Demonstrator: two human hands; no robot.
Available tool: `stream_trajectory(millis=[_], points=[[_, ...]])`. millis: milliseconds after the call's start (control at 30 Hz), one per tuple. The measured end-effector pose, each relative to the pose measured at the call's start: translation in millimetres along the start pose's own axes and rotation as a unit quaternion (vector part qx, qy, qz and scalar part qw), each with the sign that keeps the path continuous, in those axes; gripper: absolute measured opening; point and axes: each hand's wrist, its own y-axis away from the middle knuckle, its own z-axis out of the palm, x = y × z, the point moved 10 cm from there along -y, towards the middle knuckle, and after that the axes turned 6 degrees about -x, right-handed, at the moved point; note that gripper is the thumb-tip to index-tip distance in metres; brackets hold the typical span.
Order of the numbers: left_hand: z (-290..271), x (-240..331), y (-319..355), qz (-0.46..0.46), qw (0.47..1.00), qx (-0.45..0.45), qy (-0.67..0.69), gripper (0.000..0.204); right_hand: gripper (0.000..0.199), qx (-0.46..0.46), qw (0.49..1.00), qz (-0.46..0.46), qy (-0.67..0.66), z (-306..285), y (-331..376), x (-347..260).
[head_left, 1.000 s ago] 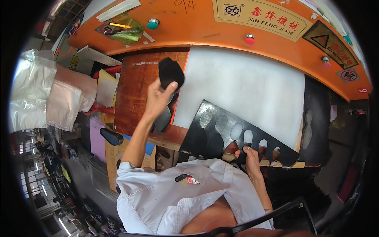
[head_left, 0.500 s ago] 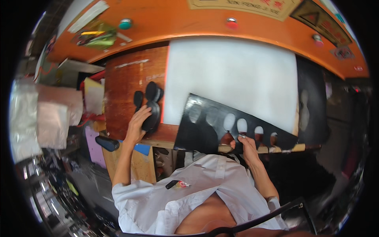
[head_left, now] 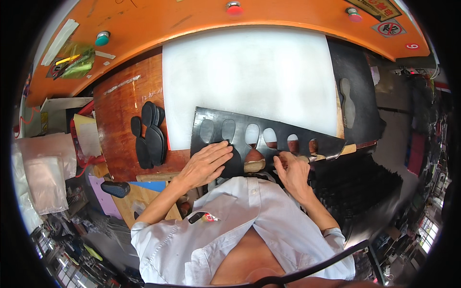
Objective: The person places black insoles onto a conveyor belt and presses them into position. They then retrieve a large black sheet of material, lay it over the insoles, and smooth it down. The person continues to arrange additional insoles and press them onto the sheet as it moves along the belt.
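Head view, looking straight down over my white shirt front. Left hand (head_left: 207,163) lies flat, fingers spread, palm pressed on the near left end of the black sheet (head_left: 225,126). That sheet is a long strip with a row of sole-shaped cut-outs, lying across the front edge of the white cutting board (head_left: 249,72) and slanting down to the right. Right hand (head_left: 292,170) sits at the sheet's near edge, further right; fingers curled in, fingertips seem to pinch the edge, though I cannot tell for certain. Between the two hands a dark sole-shaped piece (head_left: 236,163) is still in the sheet, touching the left fingertips. To the left, on the brown wooden bench (head_left: 117,105), a pile of cut black soles (head_left: 150,134), well apart from the sheet. Orange machine frame (head_left: 192,17) arcs over the top.
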Motion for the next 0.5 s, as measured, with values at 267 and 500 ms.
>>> stream_trajectory(millis=[267,500], points=[[26,-14,-6,-0.019,0.997,-0.076,0.021,0.070,0.035,-0.262,0.884,0.074,-0.380,130,-20,-14],[31,-9,-5,0.015,0.992,-0.124,-0.020,0.077,0.035,-0.254,0.858,0.105,-0.435,144,-23,-6]])
